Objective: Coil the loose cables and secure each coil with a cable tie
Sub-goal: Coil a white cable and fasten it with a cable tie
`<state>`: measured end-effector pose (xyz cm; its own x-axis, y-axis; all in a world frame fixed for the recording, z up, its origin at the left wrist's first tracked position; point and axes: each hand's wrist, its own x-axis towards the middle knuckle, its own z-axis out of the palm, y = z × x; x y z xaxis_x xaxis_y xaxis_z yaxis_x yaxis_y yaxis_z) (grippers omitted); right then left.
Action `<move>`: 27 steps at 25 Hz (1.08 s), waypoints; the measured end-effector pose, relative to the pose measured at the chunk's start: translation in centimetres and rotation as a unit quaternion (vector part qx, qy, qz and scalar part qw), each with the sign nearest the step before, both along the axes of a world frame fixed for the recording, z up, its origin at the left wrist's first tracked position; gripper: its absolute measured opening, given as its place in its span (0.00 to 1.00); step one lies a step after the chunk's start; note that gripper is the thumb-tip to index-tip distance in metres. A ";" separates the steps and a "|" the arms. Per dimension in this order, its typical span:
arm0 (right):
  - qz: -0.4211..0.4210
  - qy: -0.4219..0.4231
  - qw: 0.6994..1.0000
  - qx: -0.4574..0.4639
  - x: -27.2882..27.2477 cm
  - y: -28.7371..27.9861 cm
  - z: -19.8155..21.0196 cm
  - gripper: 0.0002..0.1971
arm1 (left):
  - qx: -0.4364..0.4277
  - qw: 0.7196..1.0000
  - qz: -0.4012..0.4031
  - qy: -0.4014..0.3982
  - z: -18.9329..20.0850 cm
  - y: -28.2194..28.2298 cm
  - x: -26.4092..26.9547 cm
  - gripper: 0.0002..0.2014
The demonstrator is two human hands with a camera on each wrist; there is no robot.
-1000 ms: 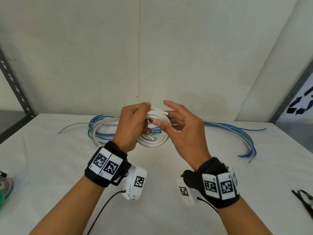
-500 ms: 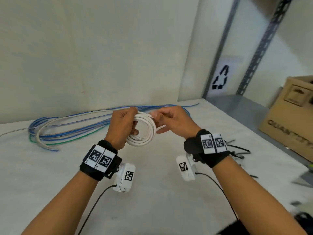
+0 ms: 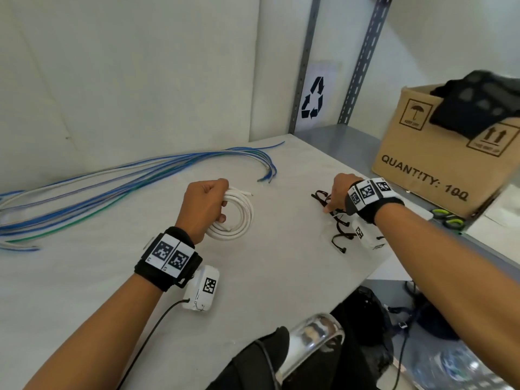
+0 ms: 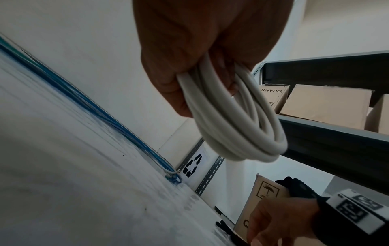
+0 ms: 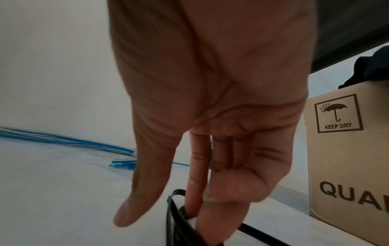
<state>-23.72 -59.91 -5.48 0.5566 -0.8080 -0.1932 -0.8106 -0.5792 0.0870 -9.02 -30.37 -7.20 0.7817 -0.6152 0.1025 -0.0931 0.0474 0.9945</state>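
our left hand (image 3: 205, 205) grips the springy white coil (image 3: 237, 218); our right hand (image 3: 337, 192), fingers loose, touches light, slippery black ties (image 3: 339, 223).

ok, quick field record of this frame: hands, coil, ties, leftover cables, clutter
left hand: grips the white cable coil, held off the table
right hand: fingers reaching down onto the black cable ties; no tie lifted yet
coil tie: none on it
loose cables: blue, white and green, uncoiled along the wall
cardboard box: on the shelf to the right
scissors: beside the box
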 end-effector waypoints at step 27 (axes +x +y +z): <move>0.108 -0.160 0.981 0.031 5.3 8.0 7.0 0.07 | -0.041 0.994 0.105 -0.006 2.1 2.5 4.4 0.18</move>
<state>-18.42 -51.94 1.55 0.7539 -0.6565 -0.0249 -0.6480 -0.7368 -0.1931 -4.58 -27.91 -5.14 0.8906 -0.4272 0.1560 -0.1221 0.1059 0.9869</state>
